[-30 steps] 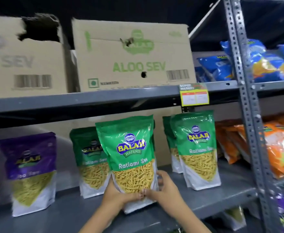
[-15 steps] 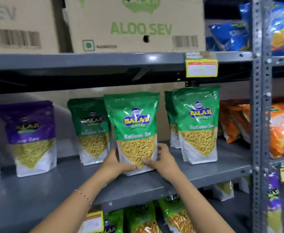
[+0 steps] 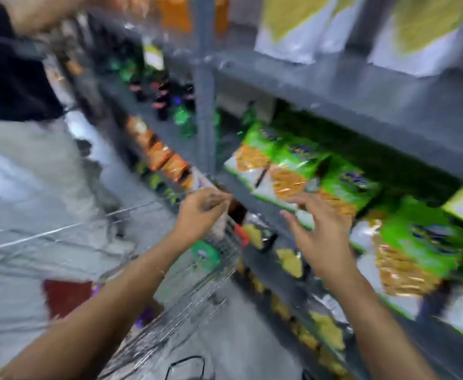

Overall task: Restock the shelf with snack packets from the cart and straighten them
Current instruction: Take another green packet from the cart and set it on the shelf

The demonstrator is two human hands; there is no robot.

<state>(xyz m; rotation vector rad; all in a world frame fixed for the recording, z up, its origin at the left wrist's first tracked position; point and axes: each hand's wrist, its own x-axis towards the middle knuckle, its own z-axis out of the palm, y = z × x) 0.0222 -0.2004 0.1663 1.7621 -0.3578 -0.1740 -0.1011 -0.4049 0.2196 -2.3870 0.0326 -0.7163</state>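
Note:
The view is tilted and blurred. My left hand hovers over the far rim of the wire cart, fingers curled together; whether they pinch a pale packet there is unclear. A green packet lies inside the cart. My right hand is open with fingers spread and holds nothing, just in front of green snack packets on a lower shelf. The white bottoms of the Ratlami Sev packets stand on the grey shelf board above.
Another person in a black top and light trousers stands at the left beside the cart. A grey shelf post rises between bays. Dark bottles and orange packets fill the shelves beyond.
Both hands have let go of the green Ratlami Sev packet, which stays on the shelf. The view has swung down and left to the cart, and both hands have dropped low.

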